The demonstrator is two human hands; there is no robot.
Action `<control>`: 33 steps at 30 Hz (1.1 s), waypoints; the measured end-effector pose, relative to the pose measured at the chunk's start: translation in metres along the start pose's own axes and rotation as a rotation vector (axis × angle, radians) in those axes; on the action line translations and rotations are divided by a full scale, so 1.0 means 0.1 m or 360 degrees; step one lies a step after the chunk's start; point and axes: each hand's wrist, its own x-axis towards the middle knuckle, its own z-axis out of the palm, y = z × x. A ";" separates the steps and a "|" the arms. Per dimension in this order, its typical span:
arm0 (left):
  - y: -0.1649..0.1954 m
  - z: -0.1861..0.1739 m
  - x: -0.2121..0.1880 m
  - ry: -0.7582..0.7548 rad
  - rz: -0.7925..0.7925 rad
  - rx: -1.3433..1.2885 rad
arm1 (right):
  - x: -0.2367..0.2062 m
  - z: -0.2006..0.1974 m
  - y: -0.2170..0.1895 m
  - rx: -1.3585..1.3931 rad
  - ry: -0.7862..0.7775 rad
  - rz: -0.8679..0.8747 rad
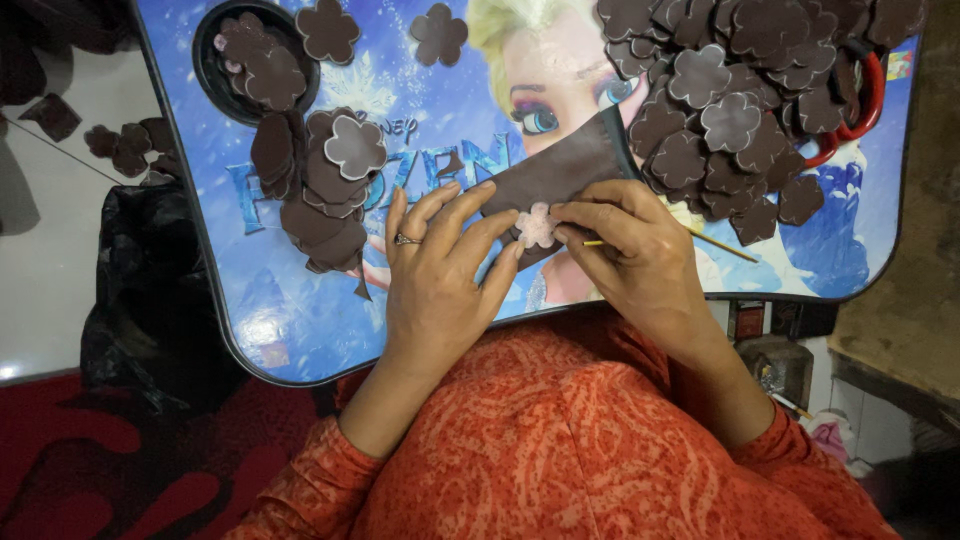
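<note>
My left hand (440, 270) lies flat with fingers spread on a dark brown sheet (560, 165) on the blue lap table (300, 330). A ring is on one finger. A pale flower-shaped template (537, 225) rests on the sheet's near corner, pinned between my left fingertips and my right hand (630, 250). My right hand grips a thin yellow stick or pencil (725, 245) with its tip at the template's edge.
A large heap of brown flower cut-outs (730, 110) fills the table's far right, over red-handled scissors (870, 100). A smaller stack (325, 185) lies at the left, more in a round cup recess (255, 60). A black bag (150, 290) sits left of the table.
</note>
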 end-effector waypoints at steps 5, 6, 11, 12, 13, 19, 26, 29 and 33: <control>0.00 0.00 0.00 -0.0001 -0.0001 0.0011 | 0.00 0.01 0.00 0.0008 0.0017 -0.0013; 0.01 0.01 0.01 0.0001 0.0002 0.0013 | 0.00 0.00 0.01 -0.0005 0.0016 -0.0015; 0.00 0.01 0.00 0.0021 0.0015 0.0032 | 0.01 0.01 -0.02 -0.0012 0.0019 0.0002; -0.01 0.00 0.00 0.0021 0.0019 0.0038 | 0.01 0.02 -0.02 -0.0030 0.0026 -0.0009; 0.00 -0.01 -0.01 0.0021 0.0024 0.0044 | 0.00 0.03 -0.02 -0.0048 0.0033 -0.0019; 0.04 0.03 0.00 0.0003 0.0015 0.0056 | -0.02 -0.02 0.03 -0.0026 0.0032 -0.0014; 0.02 0.03 0.01 0.0025 0.0023 0.0044 | -0.02 -0.02 0.06 -0.0023 0.0027 -0.0029; 0.04 0.05 0.01 0.0014 0.0020 0.0043 | -0.03 -0.04 0.08 -0.0017 0.0025 -0.0019; 0.07 0.05 0.01 0.0010 0.0016 0.0055 | -0.04 -0.06 0.10 -0.0027 0.0024 -0.0030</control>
